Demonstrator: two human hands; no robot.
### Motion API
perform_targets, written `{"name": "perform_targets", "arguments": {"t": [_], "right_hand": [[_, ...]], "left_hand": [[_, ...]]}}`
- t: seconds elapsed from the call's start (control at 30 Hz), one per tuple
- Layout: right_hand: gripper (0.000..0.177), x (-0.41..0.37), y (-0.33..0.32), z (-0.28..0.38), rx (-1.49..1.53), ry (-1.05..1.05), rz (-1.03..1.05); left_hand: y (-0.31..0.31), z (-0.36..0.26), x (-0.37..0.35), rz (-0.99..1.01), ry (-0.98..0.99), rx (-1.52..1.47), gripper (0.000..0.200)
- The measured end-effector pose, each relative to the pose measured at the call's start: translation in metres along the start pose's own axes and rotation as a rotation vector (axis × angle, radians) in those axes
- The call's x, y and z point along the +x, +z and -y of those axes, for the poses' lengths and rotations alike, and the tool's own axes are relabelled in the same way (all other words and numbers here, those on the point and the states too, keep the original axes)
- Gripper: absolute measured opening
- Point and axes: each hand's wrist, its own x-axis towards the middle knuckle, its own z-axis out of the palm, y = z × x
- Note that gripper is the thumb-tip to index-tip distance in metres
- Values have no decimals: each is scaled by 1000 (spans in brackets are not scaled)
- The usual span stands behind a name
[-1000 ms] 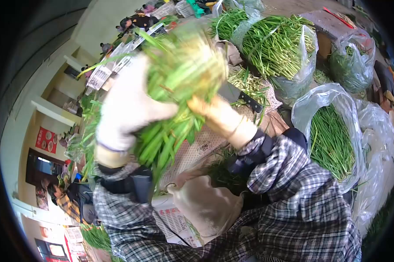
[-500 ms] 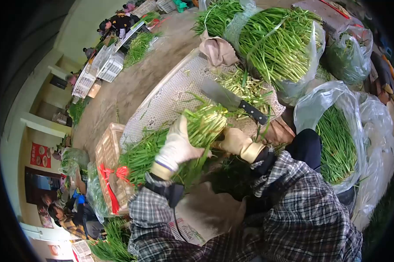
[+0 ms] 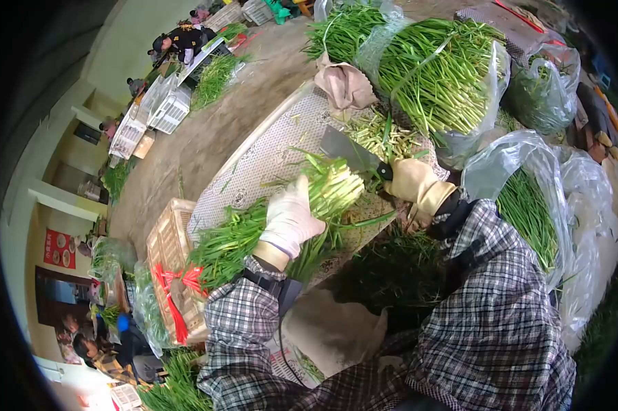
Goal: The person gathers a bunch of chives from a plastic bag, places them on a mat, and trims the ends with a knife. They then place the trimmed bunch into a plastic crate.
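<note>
My left hand point(image 3: 289, 216), in a pale glove, is closed around a bunch of garlic chives point(image 3: 331, 186). The pale cut ends point right, and the long green leaves trail to the lower left. My gloved right hand point(image 3: 417, 183) grips the black handle of a cleaver point(image 3: 348, 152). Its broad blade lies just beyond the stalk ends, apart from them as far as I can see. Chopped stalk ends point(image 3: 385, 137) are heaped behind the blade on the patterned work surface point(image 3: 250, 154).
A woven basket point(image 3: 170, 246) with a red ribbon stands at the left. Large bundles of chives point(image 3: 439, 72) lie at the back, and a plastic bag point(image 3: 483, 168) of greens is at the right. People point(image 3: 185, 40) work among white crates point(image 3: 170, 106) farther off.
My right hand has moved right and up from beside the bunch and taken hold of the cleaver's handle. My left hand still holds the bunch, shifted slightly right.
</note>
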Motion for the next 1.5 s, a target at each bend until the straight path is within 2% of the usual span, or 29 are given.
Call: {"name": "perform_targets", "arguments": {"t": [0.03,0.07,0.17,0.2,0.27,0.33,0.37,0.43,0.5,0.6,0.63,0.67,0.77,0.8,0.9,0.93,1.0,1.07,1.13,1.2,1.27,1.33,1.37,1.43,1.5], "right_hand": [[52,1,-2,2,53,-23,15],[43,-7,-9,6,105,-12,-65],[43,-39,-4,6,172,-50,-518],[48,-48,-5,9,185,-11,-547],[51,-58,-5,-1,440,48,-433],[53,-64,-10,1,451,23,-471],[47,-55,7,-17,366,-133,-628],[31,-76,-27,2,372,-85,-543],[21,-95,-46,18,403,-126,-398],[7,-112,-41,31,363,-178,-278],[7,-116,-41,37,111,-231,-345],[6,-122,-46,42,169,-166,-216],[7,-119,-30,46,180,-50,-147],[5,-117,-27,48,302,-122,-229],[6,-123,-33,48,159,-192,-219],[9,-127,-50,60,190,-90,-79],[10,-119,-30,53,253,-123,-149],[11,-122,-24,51,19,-100,-149],[20,-105,54,8,-21,-105,-261],[33,-100,33,23,114,60,-151],[45,-109,-10,35,422,388,190],[47,-110,6,9,-305,-332,-185],[41,-108,5,7,-138,-161,-25],[31,-98,-59,61,143,255,202],[27,-79,-52,60,1,87,148]], "left_hand": [[-6,-4,1,-8,-10,-38,102],[-8,-6,3,-83,1,-83,98],[-10,-25,15,-13,-64,-175,96],[6,-29,18,-105,-45,-83,93],[5,-30,21,-100,-28,-77,93],[2,-28,22,-49,-39,-30,89],[1,-28,23,-38,-40,-21,88],[0,-28,27,-18,-32,-6,86],[-5,-27,30,44,-40,-25,85],[-9,-28,31,66,-51,-35,84],[-6,-27,31,41,-45,-47,83],[-4,-26,31,15,-39,-59,81],[-1,-24,33,-5,-23,-75,81],[-2,-25,33,-3,-16,-78,81],[-1,-22,34,-13,-7,-82,80],[2,-21,34,-32,2,-79,80],[2,-22,35,-27,4,-79,79],[-3,-23,38,25,-21,-84,79],[-1,-22,37,24,-13,-64,79],[-2,-22,39,8,6,-39,79],[0,-22,37,-16,28,-19,79],[0,-23,36,-17,32,10,79],[0,-25,35,-13,33,27,79],[-5,-26,34,17,48,13,79],[-1,-25,37,34,53,10,79]]}}
